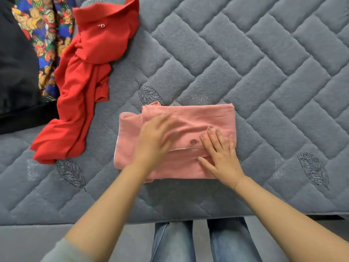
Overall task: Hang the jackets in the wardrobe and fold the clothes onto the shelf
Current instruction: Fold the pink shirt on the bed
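Observation:
A pink buttoned garment (190, 116) lies folded into a compact rectangle on the grey quilted mattress (264, 72), near its front edge. My right hand (221, 156) presses flat on the right part of the fold, fingers straight, beside the button. My left hand (154, 140) is over the left middle of the fold, blurred by motion, fingers spread and holding nothing. A crumpled red shirt (83, 86) with a collar and button lies unfolded at the upper left.
A dark jacket (17, 63) and a colourful teddy-bear print garment (43, 35) lie at the far left edge. The mattress's front edge runs just below my forearms, with my jeans-clad legs (204, 241) beneath it.

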`<state>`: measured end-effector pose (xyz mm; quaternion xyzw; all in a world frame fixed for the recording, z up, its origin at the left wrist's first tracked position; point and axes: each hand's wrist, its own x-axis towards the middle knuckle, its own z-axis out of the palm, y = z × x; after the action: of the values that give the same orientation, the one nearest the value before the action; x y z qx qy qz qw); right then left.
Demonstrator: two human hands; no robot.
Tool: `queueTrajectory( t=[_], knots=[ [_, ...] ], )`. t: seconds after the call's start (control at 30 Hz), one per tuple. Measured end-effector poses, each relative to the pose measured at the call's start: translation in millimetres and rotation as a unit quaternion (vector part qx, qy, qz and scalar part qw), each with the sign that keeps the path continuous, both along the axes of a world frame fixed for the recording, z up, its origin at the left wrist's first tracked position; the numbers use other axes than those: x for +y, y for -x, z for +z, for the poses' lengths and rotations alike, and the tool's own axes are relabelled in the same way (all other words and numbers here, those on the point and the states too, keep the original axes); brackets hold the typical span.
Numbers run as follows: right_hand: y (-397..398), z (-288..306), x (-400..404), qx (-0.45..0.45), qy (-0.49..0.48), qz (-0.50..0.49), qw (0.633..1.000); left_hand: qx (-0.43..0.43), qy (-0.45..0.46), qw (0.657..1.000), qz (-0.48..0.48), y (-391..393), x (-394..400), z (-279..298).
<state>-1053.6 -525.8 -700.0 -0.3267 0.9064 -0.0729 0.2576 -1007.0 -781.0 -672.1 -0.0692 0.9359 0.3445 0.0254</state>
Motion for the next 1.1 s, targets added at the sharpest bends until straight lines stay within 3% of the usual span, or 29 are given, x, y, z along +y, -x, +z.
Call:
queueTrajectory(
  t=[0.1, 0.27, 0.33, 0.43, 0.57, 0.63, 0.7, 0.73, 0.9, 0.97, 1.1],
  knots=[
    [1, 1, -1, -0.007, -0.004, 0.021, 1.000, -0.155, 0.151, 0.974, -0.071, -24, 21, -27],
    [12, 17, -16, -0.048, 0.027, -0.009, 0.998, -0.230, 0.131, 0.964, 0.004, -38, 17, -38],
    [24, 29, -32, -0.046, 0.107, -0.042, 0.992, -0.257, 0.096, 0.957, 0.088, -39, 20, -28],
    [53, 42, -69, -0.054, 0.172, -0.037, 0.983, -0.232, -0.023, 0.915, 0.329, -52, 24, -8],
    [91, 43, -145, -0.125, 0.154, 0.047, 0.979, -0.170, -0.115, 0.762, 0.614, -93, 37, 7],
    [105, 35, -180, -0.183, 0.092, 0.068, 0.976, -0.179, -0.266, 0.656, 0.684, -108, 46, 4],
    [117, 24, -206, -0.225, 0.011, 0.077, 0.971, -0.179, -0.470, 0.527, 0.685, -112, 55, 2],
    [120, 18, -214, -0.229, -0.021, 0.085, 0.969, -0.171, -0.533, 0.486, 0.671, -113, 59, -1],
    [123, 9, -232, -0.285, -0.103, 0.067, 0.951, -0.065, -0.634, 0.388, 0.666, -98, 69, -13],
    [121, 12, -229, -0.302, -0.130, 0.078, 0.941, -0.026, -0.649, 0.367, 0.665, -93, 70, -14],
    [116, 30, -214, -0.317, -0.072, 0.053, 0.944, 0.012, -0.617, 0.439, 0.653, -99, 73, -12]
  ],
)
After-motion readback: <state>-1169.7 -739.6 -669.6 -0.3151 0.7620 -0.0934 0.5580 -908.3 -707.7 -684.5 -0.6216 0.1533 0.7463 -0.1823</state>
